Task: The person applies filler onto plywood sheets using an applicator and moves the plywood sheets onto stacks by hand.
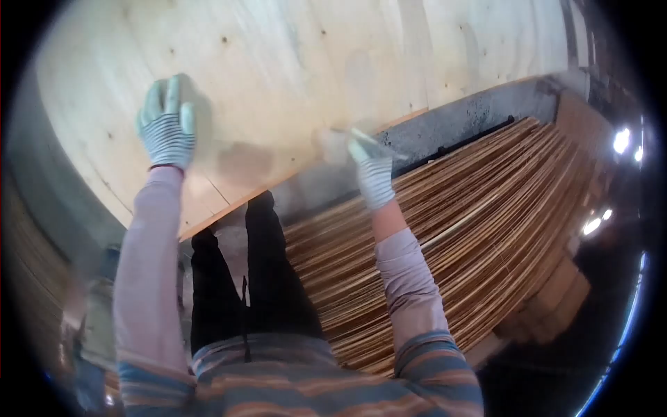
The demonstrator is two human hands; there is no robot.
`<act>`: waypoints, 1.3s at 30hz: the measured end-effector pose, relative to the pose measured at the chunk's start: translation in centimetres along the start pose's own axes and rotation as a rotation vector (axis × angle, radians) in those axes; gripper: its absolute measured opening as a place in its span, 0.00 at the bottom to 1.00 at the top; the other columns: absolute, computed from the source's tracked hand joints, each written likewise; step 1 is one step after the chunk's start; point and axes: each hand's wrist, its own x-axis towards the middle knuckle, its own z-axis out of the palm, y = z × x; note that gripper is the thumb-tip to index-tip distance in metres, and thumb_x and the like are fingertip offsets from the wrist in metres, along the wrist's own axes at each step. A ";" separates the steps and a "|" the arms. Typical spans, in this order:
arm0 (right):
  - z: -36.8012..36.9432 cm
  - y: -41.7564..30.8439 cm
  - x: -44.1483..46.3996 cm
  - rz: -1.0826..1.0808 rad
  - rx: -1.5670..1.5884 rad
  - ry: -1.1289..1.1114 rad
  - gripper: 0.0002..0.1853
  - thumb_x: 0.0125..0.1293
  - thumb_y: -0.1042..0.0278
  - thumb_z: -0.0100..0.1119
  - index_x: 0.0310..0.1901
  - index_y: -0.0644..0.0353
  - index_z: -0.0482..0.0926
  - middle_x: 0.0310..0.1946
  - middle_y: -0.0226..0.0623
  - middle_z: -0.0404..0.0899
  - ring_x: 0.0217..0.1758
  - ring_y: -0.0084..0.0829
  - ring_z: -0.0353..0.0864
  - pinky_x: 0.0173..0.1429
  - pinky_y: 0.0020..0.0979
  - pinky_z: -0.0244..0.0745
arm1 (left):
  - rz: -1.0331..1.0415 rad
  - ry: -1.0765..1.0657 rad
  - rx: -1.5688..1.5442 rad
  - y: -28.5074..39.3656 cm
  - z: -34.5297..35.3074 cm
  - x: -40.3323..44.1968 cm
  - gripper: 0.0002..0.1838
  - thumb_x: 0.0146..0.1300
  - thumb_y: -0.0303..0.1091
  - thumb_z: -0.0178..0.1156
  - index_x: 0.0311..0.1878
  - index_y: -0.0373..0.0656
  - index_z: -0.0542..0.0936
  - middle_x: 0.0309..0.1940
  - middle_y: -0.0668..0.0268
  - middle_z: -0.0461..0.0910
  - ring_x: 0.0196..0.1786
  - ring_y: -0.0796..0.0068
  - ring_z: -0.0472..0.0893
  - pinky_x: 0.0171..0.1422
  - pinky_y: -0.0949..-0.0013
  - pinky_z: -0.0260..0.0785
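A large pale plywood sheet [292,83] with small knots spreads across the top of the view. My left hand [167,124], in a white-and-grey striped glove with pale green fingers, lies on the sheet near its left side, fingers stretched out. My right hand [373,170], gloved alike, is closed around a thin, light-coloured stick-like tool [367,137] at the sheet's near edge. The tool is smeared by motion, so its exact kind does not show. A thin seam or crack runs in the sheet below my left hand.
A tall stack of thin wooden sheets [445,236] with ragged edges stands at the right, close to my right forearm. Behind it is a grey speckled surface [479,115]. Brown cardboard-like pieces [556,295] sit beyond the stack. My legs are just below the plywood's near edge.
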 end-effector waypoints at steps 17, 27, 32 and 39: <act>16.1 4.0 -10.5 -0.431 -0.427 0.254 0.11 0.63 0.73 0.63 0.47 0.63 0.83 0.43 0.38 0.85 0.47 0.29 0.83 0.54 0.28 0.77 | -0.715 0.039 0.109 -9.8 1.3 -5.4 0.41 0.67 0.62 0.40 0.76 0.47 0.50 0.74 0.39 0.45 0.73 0.34 0.51 0.74 0.40 0.44; 21.0 -3.4 -7.4 -0.368 -0.631 -0.164 0.18 0.60 0.71 0.64 0.53 0.60 0.80 0.46 0.39 0.84 0.44 0.32 0.83 0.52 0.31 0.78 | -0.586 0.070 -0.029 -16.5 0.1 -10.9 0.31 0.66 0.53 0.48 0.70 0.53 0.63 0.71 0.44 0.52 0.69 0.37 0.57 0.68 0.40 0.55; 24.1 -2.9 -3.6 -0.463 -0.611 -0.560 0.20 0.58 0.78 0.58 0.52 0.49 0.82 0.46 0.36 0.84 0.43 0.36 0.84 0.49 0.31 0.78 | -0.571 0.064 -0.062 -16.9 0.1 -11.2 0.31 0.66 0.53 0.47 0.70 0.53 0.62 0.72 0.43 0.49 0.70 0.37 0.56 0.67 0.39 0.57; 23.7 1.2 -20.1 -0.385 -0.554 -0.119 0.17 0.57 0.78 0.64 0.50 0.58 0.82 0.45 0.36 0.84 0.46 0.27 0.82 0.49 0.29 0.79 | -0.590 0.018 -0.077 -16.9 -0.3 -11.6 0.33 0.65 0.54 0.47 0.72 0.55 0.61 0.72 0.43 0.48 0.70 0.37 0.53 0.67 0.38 0.55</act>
